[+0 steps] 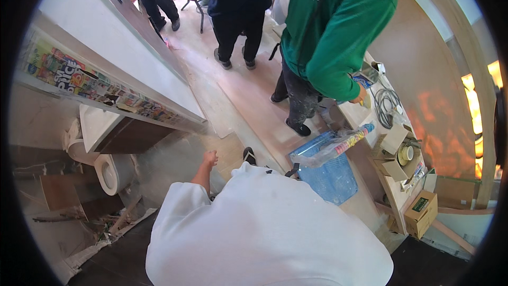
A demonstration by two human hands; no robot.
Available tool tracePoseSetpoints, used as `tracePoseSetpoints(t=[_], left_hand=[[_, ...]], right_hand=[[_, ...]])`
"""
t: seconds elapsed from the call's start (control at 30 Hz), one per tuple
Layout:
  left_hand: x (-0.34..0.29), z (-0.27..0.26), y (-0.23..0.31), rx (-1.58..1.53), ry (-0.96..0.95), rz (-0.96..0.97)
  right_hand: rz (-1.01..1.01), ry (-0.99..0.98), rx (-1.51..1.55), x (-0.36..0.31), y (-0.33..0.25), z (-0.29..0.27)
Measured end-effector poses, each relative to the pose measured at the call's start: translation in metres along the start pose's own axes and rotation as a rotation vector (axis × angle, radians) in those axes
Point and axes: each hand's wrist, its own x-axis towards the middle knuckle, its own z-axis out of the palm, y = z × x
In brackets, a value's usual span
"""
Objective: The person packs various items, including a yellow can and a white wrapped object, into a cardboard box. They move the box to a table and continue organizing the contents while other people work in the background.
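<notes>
My left hand (211, 158) hangs low beside my white shirt (264, 228), over the floor. Its fingers look curled in, and nothing shows in them. My right hand is hidden behind my body. To the front right of me stands a blue plastic bin (330, 182), nearest to my right side. Across its top lies a long clear plastic wrapper (328, 152) with a colourful printed end. One of my feet, in a dark sandal (249, 155), shows just ahead of my shirt.
A person in a green shirt (344, 32) works at a bench (394, 193) bearing a cable coil (388, 107) and an open carton (394, 140). Others stand ahead. A cardboard box (422, 213) sits at the bench's near end. Left are a partition (127, 37), a toilet (109, 175) and debris.
</notes>
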Motion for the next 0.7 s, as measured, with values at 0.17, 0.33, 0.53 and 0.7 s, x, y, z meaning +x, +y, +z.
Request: tracePoseSetpoints(t=[0.17, 0.33, 0.53, 0.7], left_hand=[[0.022, -0.034, -0.001, -0.107, -0.017, 0.011], [0.038, -0.036, -0.056, -0.338, -0.214, 0.020], [0.031, -0.032, -0.107, -0.020, -0.451, -0.099], [0.022, -0.029, -0.088, 0.178, -0.471, -0.144]], right_hand=[[0.280, -0.035, 0.769, 0.019, -0.054, -0.035], [0.369, 0.130, 0.809, 0.005, -0.099, -0.066], [0.241, 0.174, 0.621, -0.016, -0.147, -0.052], [0.215, 0.390, 0.385, -0.040, -0.136, -0.022]])
